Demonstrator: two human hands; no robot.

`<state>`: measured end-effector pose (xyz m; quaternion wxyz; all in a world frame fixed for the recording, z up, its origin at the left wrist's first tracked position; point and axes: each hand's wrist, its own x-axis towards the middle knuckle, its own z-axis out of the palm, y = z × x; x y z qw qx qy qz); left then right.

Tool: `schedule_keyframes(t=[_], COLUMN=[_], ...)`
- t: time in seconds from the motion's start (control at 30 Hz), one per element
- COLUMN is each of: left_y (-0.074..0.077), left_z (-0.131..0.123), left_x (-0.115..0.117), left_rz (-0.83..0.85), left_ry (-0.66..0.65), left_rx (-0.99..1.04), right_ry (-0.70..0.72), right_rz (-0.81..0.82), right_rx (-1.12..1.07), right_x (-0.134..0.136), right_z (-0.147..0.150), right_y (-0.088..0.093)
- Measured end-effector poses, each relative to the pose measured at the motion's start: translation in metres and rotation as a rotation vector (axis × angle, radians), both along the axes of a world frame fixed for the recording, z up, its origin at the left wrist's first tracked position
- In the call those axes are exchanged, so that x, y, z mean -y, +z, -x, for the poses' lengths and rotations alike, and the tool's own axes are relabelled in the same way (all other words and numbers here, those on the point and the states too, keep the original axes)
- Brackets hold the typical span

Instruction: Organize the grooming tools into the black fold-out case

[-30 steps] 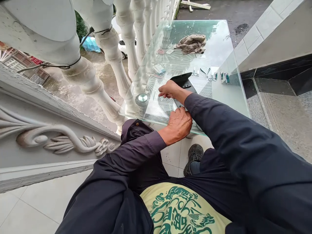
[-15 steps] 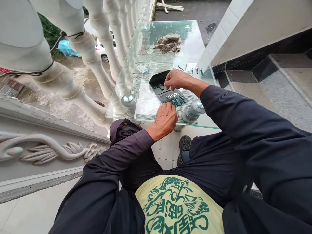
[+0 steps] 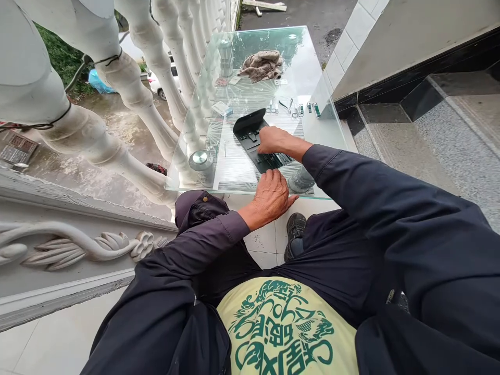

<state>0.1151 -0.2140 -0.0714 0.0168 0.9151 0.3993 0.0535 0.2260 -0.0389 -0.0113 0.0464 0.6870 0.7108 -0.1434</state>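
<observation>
An unfolded black case [image 3: 250,120] lies on the glass table [image 3: 234,179], with slim tools tucked in its lower part and smaller pieces in the upper part. My right hand [image 3: 274,141] is over the middle of the case, fingers closed together; whatever they hold is hidden. At the table's near edge my left hand [image 3: 272,195] rests by the lower edge of the case, its thumb stretched out to the right. Beyond the case are nail clippers [image 3: 316,109], a pair of nippers [image 3: 286,105] and scissor-like tools [image 3: 271,107].
A crumpled cloth [image 3: 261,66] lies toward the table's far end. A small packet [image 3: 222,108] is left of the case. White balusters [image 3: 133,83] line the left side, and stone steps [image 3: 398,138] rise at the right.
My right hand has moved down over the lower part of the case. My left thumb now sticks out more. The view has shifted slightly, showing more of the tools beyond the case.
</observation>
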Motion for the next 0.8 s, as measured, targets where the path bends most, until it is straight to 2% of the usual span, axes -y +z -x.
schedule_keyframes(t=[0.2,0.33,0.57,0.67,0.8], left_y=[0.0,0.003,0.008,0.008,0.003], left_z=[-0.002,-0.002,-0.005,-0.007,-0.01], left_x=[0.0,-0.001,0.002,0.004,0.003], left_rz=[0.026,0.028,0.017,0.029,0.059], left_ry=[-0.001,-0.01,-0.002,0.002,0.008], left_rx=[0.02,0.007,-0.036,-0.041,-0.021], right_ry=[-0.049,-0.073,-0.175,-0.245,-0.295], right_rz=[-0.002,-0.06,-0.279,-0.192,0.012], right_rx=[-0.007,-0.065,-0.274,-0.488,-0.758], right_x=[-0.007,-0.011,-0.026,-0.025,-0.019], right_z=[0.005,0.006,0.008,0.025,0.063], right_y=[-0.01,-0.01,0.016,0.026,0.023])
